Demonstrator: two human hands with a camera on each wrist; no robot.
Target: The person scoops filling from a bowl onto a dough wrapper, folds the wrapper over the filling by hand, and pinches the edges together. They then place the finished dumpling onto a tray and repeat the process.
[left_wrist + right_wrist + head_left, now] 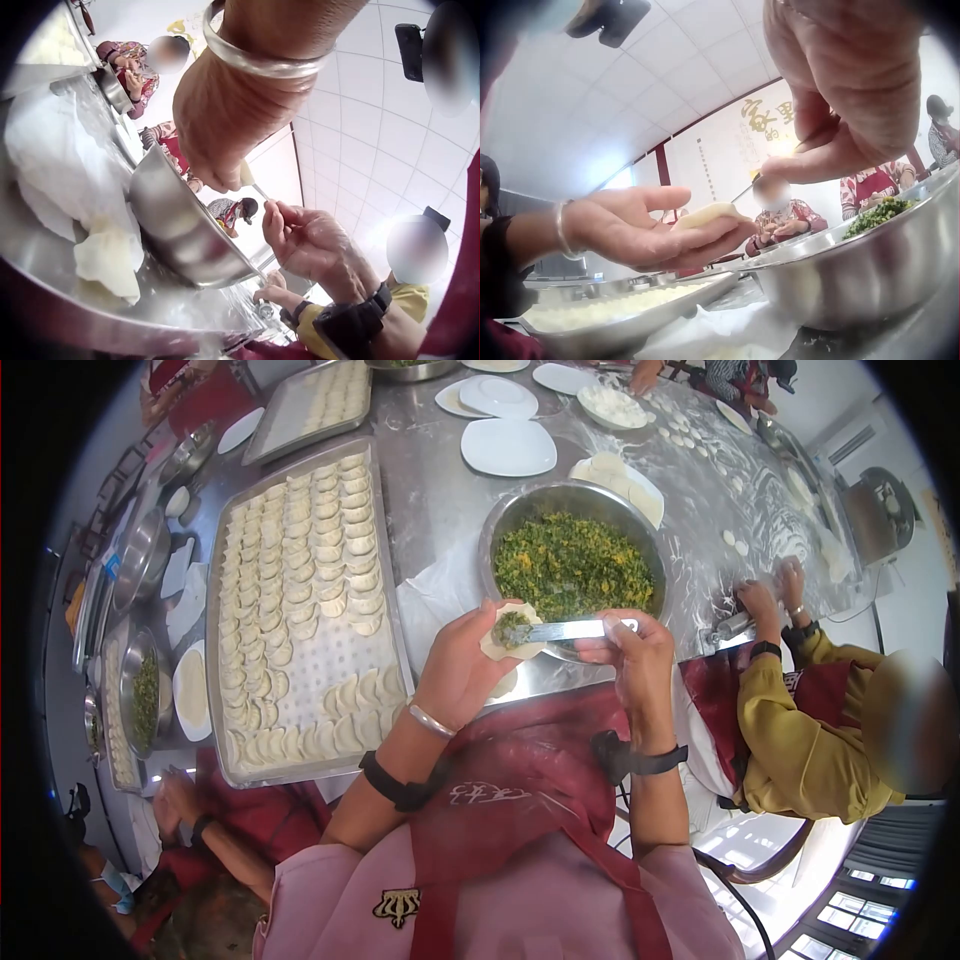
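Note:
A round dumpling wrapper (528,650) with a dab of chopped green filling (511,628) lies across the fingers of my left hand (462,665). In the right wrist view, that hand (641,229) is nearly flat under the wrapper (709,215), its thumb stretched out above. My right hand (638,660) pinches the end of a flat metal spatula (575,630), whose other end reaches the filling. Just beyond both hands stands a steel bowl (490,565) of chopped green and yellow filling (575,565); its side also shows in the left wrist view.
Left of the bowl, a large metal tray (222,735) holds rows of folded dumplings (300,550). White plates (508,447) stand behind the bowl. At right, another person's hands (770,598) work on the floury tabletop (700,550). A second tray (262,450) lies far left.

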